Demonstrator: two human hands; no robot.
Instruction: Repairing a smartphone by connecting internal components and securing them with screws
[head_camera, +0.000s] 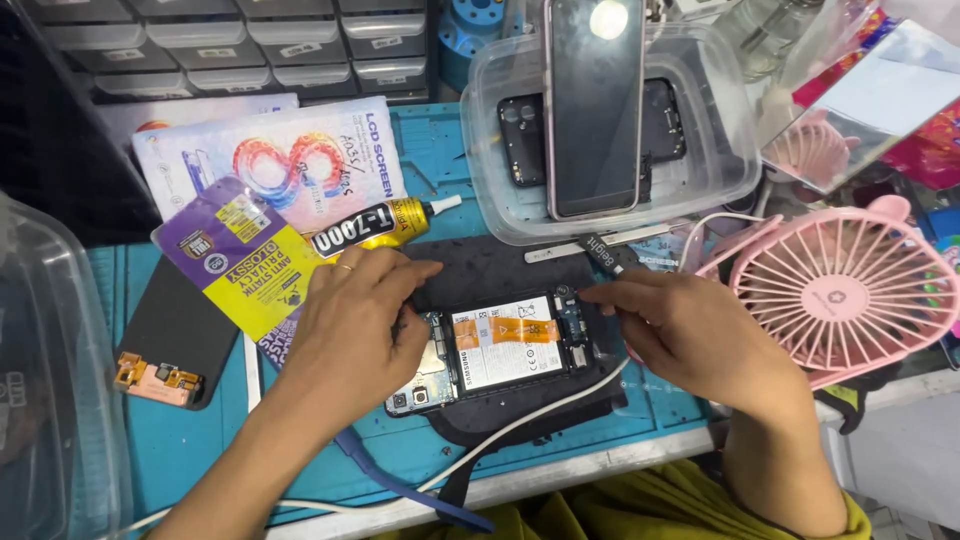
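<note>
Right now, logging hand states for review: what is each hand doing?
Left hand: resting on the opened phone, steadying it; grip cannot be told.
Right hand: pinched on black tweezers at the phone.

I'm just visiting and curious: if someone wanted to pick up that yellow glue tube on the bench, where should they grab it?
Probably around the wide yellow and black body of the glue tube, coming from above. It lies flat, nozzle pointing right, and the far side looks open. The left hand sits close on the near side, and the thin white nozzle gives little to hold.

pink fan (845, 290), teal mat (200, 440), yellow-purple packet (245, 255)
</note>
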